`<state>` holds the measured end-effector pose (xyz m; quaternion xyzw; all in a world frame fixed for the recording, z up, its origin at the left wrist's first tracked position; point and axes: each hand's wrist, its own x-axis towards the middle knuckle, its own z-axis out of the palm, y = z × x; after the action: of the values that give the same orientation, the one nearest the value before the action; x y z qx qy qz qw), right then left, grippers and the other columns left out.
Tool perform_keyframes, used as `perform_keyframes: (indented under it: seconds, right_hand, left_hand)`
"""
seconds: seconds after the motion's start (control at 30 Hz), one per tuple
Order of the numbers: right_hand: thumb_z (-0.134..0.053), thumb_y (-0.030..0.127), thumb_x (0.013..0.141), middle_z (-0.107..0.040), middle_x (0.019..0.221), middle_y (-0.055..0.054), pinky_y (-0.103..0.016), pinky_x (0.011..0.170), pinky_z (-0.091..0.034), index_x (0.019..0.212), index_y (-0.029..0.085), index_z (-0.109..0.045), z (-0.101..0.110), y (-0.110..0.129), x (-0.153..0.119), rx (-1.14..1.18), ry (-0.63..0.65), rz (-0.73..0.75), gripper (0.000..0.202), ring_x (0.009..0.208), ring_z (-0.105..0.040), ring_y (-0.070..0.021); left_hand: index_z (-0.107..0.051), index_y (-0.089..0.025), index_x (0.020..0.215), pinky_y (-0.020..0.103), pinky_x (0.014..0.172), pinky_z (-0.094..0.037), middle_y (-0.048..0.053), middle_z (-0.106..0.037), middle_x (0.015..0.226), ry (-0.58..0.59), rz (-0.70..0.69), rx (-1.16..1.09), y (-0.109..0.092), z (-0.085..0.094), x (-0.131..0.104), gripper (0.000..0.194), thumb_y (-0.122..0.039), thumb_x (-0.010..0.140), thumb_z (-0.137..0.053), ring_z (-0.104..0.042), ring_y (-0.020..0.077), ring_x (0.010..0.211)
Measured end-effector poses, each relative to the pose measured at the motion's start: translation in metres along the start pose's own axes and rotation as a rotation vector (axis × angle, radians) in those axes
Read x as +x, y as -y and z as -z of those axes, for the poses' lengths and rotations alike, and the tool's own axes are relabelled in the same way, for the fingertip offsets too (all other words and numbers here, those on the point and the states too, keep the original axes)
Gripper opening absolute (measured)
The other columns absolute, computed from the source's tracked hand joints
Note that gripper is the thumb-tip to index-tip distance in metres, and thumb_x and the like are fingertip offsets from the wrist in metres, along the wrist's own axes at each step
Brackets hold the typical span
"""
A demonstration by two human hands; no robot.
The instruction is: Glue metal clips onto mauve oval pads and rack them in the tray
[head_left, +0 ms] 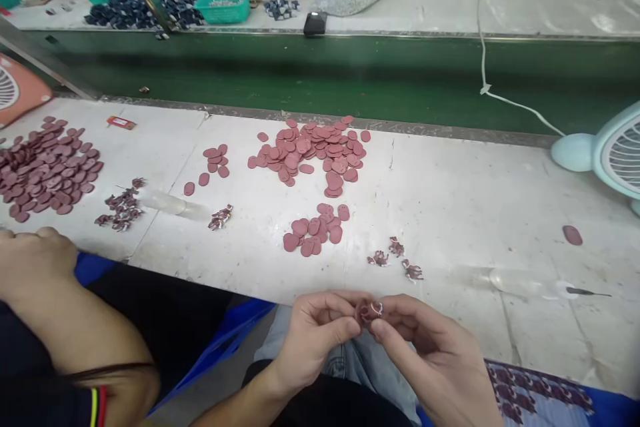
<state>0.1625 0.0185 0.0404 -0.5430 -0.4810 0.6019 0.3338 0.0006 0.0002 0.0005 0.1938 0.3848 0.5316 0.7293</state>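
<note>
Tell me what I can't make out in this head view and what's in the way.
- Held piece, head view: partly covered by fingers of the left hand and right hand.
- Blue fan, head view: cut off by the right edge.
- Orange fan, head view: cut off by the left edge.
- Red packet, head view: print too small.

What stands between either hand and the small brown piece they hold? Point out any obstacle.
Nothing visible stands in the way: the small brown piece sits between the fingers of the left hand and right hand. The nearest loose piece lies on the table, beyond the hands.
</note>
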Motion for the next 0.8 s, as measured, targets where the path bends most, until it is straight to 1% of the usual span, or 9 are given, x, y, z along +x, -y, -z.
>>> perform_keyframes:
  seconds: [0.13, 0.23, 0.3, 0.4, 0.5, 0.63, 0.73, 0.8]
  right_hand:
    - [-0.073, 0.03, 0.081, -0.077, 0.097, -0.002, -0.025, 0.077, -0.063, 0.099, 0.027, -0.072, 0.002, -0.001, -0.002, 0.007, 0.006, 0.023, 0.018, 0.084, -0.074, -0.0193]
    - [-0.072, 0.031, 0.082, -0.077, 0.095, 0.0, -0.027, 0.077, -0.063, 0.102, 0.028, -0.072, 0.003, 0.0, -0.002, -0.018, -0.002, 0.058, 0.02, 0.084, -0.074, -0.0192]
    - [-0.072, 0.029, 0.082, -0.076, 0.099, -0.001, -0.028, 0.079, -0.062, 0.106, 0.028, -0.072, 0.005, 0.0, -0.001, -0.023, 0.022, 0.051, 0.024, 0.087, -0.074, -0.0195]
    - [-0.072, 0.026, 0.083, -0.075, 0.105, -0.004, -0.029, 0.081, -0.062, 0.111, 0.027, -0.071, 0.011, -0.001, -0.001, -0.012, 0.083, 0.008, 0.028, 0.09, -0.073, -0.0198]
    - [-0.072, 0.026, 0.084, -0.075, 0.105, -0.005, -0.029, 0.078, -0.062, 0.111, 0.027, -0.071, 0.018, 0.001, -0.001, -0.053, 0.108, 0.019, 0.028, 0.085, -0.073, -0.0183]
    - [-0.07, 0.028, 0.085, -0.075, 0.099, -0.004, -0.027, 0.075, -0.062, 0.103, 0.026, -0.073, 0.018, 0.006, -0.003, -0.126, 0.081, 0.07, 0.018, 0.079, -0.072, -0.0165]
    - [-0.07, 0.029, 0.085, -0.075, 0.099, -0.004, -0.027, 0.075, -0.062, 0.099, 0.025, -0.073, 0.013, 0.005, -0.004, -0.089, 0.033, 0.096, 0.015, 0.081, -0.072, -0.0174]
    - [-0.07, 0.029, 0.085, -0.075, 0.101, -0.005, -0.028, 0.076, -0.063, 0.1, 0.025, -0.073, 0.011, 0.001, -0.005, -0.05, 0.014, 0.101, 0.016, 0.084, -0.073, -0.0185]
  left_hand:
    - [-0.077, -0.017, 0.08, 0.037, 0.084, -0.056, 0.01, -0.077, 0.104, 0.003, -0.006, 0.012, -0.001, -0.003, 0.0, 0.004, -0.019, 0.077, -0.079, -0.072, 0.026, 0.097]
    - [-0.078, -0.018, 0.078, 0.038, 0.086, -0.056, 0.009, -0.077, 0.103, -0.011, -0.001, 0.012, -0.001, -0.004, 0.0, 0.004, -0.019, 0.076, -0.08, -0.071, 0.0261, 0.096]
    - [-0.078, -0.018, 0.077, 0.038, 0.086, -0.056, 0.008, -0.077, 0.101, -0.024, -0.002, 0.019, 0.0, -0.004, -0.001, 0.003, -0.019, 0.076, -0.08, -0.071, 0.0253, 0.095]
    - [-0.078, -0.019, 0.075, 0.035, 0.083, -0.056, 0.008, -0.077, 0.099, -0.034, -0.004, 0.029, 0.002, -0.004, -0.001, 0.003, -0.018, 0.075, -0.08, -0.071, 0.0232, 0.091]
    - [-0.078, -0.019, 0.074, 0.033, 0.082, -0.055, 0.007, -0.077, 0.095, -0.019, 0.016, 0.039, 0.004, -0.006, -0.002, 0.003, -0.019, 0.075, -0.081, -0.07, 0.0209, 0.086]
    - [-0.078, -0.019, 0.072, 0.033, 0.082, -0.054, 0.008, -0.077, 0.094, -0.011, 0.027, 0.037, 0.004, -0.009, -0.002, 0.005, -0.021, 0.076, -0.08, -0.068, 0.0186, 0.081]
    - [-0.078, -0.018, 0.071, 0.033, 0.083, -0.053, 0.008, -0.077, 0.092, -0.023, 0.023, 0.046, 0.004, -0.011, -0.003, 0.008, -0.022, 0.078, -0.078, -0.068, 0.0193, 0.083]
    - [-0.078, -0.018, 0.071, 0.034, 0.085, -0.052, 0.009, -0.077, 0.093, -0.034, 0.02, 0.051, 0.005, -0.011, -0.003, 0.008, -0.022, 0.078, -0.078, -0.069, 0.0217, 0.088]
